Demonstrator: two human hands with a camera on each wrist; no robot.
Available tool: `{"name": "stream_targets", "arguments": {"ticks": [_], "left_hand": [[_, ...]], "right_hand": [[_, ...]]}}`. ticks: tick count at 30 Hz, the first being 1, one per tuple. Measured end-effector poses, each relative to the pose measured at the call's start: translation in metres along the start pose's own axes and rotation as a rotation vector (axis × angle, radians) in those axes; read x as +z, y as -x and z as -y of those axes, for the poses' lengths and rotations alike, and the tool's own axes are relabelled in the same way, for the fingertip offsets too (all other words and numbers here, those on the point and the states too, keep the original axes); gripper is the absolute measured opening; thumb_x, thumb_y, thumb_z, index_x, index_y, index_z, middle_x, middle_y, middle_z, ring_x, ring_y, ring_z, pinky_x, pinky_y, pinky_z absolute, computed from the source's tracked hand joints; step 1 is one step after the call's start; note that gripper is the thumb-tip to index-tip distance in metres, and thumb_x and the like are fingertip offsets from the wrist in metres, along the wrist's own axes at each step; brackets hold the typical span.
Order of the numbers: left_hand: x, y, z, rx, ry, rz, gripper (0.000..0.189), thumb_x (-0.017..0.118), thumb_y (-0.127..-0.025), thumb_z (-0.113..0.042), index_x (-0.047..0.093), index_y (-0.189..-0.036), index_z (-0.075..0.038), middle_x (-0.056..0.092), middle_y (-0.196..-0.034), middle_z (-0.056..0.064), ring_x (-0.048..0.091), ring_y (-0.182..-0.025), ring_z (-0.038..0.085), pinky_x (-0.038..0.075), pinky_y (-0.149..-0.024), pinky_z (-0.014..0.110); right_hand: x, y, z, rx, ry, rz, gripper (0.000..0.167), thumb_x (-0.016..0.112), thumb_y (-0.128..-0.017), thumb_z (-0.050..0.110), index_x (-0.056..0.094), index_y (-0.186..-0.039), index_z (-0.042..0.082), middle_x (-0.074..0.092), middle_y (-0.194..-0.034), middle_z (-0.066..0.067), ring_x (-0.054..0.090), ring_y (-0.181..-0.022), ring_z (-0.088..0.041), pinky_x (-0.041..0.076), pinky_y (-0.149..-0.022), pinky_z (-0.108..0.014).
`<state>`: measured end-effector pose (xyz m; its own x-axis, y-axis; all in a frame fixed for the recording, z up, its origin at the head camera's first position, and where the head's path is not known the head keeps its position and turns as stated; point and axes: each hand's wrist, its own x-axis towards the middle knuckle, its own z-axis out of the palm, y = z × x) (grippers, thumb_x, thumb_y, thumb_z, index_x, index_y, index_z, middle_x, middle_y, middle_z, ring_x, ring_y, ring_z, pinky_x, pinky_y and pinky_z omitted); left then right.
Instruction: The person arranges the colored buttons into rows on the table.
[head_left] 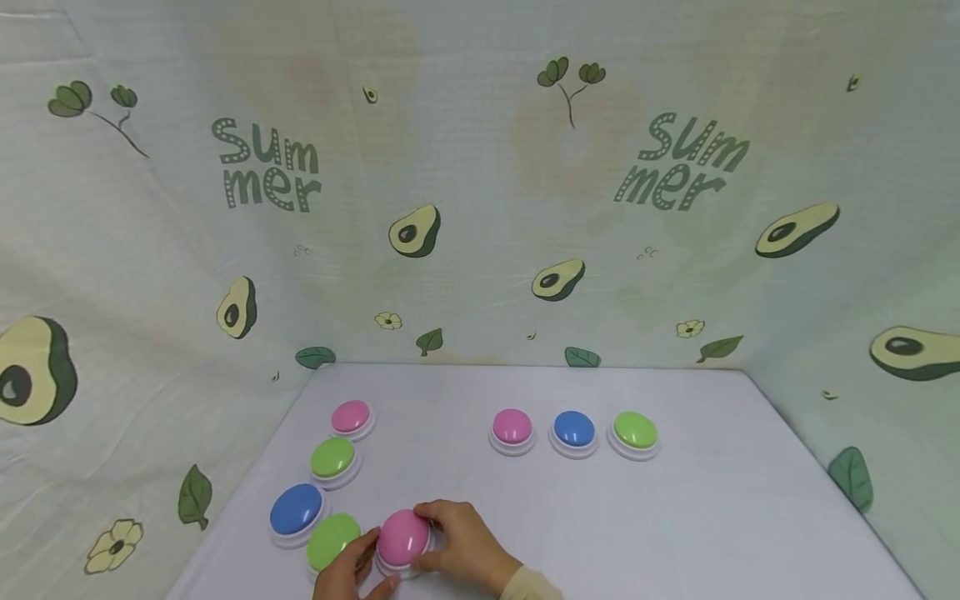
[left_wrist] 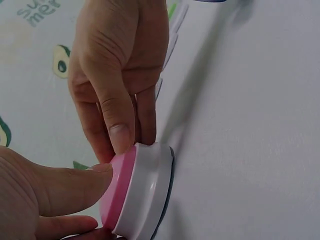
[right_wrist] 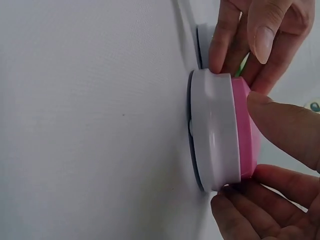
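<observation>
A pink dome push button (head_left: 403, 537) with a white round base sits at the near left part of the table, between both hands. My right hand (head_left: 468, 542) grips its right side, thumb low by the base and fingers at the far edge. From the left, my left hand (head_left: 348, 575) holds the same button, its fingers along the left side and its thumb toward the front. In the right wrist view, the button's base (right_wrist: 215, 130) stands on the white surface. A green button (head_left: 332, 540) lies just left, partly hidden by the left hand.
A blue button (head_left: 296, 509), another green one (head_left: 332, 458) and a pink one (head_left: 351, 416) curve away up the left side. Farther back stand a pink (head_left: 512, 426), a blue (head_left: 574, 428) and a green button (head_left: 635, 430) in a row. Printed cloth (head_left: 480, 167) rises behind the white table (head_left: 712, 500).
</observation>
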<state>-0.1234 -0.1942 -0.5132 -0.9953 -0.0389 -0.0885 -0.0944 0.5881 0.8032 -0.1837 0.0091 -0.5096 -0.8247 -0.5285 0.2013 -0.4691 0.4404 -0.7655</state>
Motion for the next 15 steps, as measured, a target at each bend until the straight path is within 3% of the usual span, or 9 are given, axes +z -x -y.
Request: {"name": "stream_targets", "arguments": {"ticks": [6,15], "left_hand": [[0.0034,-0.0018,0.0047,0.048,-0.030,0.011,0.077,0.089,-0.083,-0.012,0.049,-0.141,0.020,0.058,-0.137,0.038,0.063,-0.124,0.049,0.056,-0.097,0.045],[0.0049,-0.0037,0.0005,0.024,-0.032,-0.015,0.067,0.086,-0.083,-0.006,0.056,-0.139,0.015,0.062,-0.134,0.036,0.065,-0.121,0.047,0.058,-0.095,0.043]], "right_hand": [[0.0035,-0.0005,-0.0025,0.012,0.041,-0.013,0.062,0.097,-0.073,0.014,0.071,-0.128,0.000,0.075,-0.124,-0.006,0.067,-0.116,-0.011,0.055,-0.100,-0.027],[0.0086,-0.0009,-0.0083,0.000,0.019,-0.045,0.059,0.097,-0.072,0.014,0.073,-0.125,0.002,0.076,-0.120,-0.001,0.067,-0.113,-0.007,0.055,-0.098,-0.026]]}}
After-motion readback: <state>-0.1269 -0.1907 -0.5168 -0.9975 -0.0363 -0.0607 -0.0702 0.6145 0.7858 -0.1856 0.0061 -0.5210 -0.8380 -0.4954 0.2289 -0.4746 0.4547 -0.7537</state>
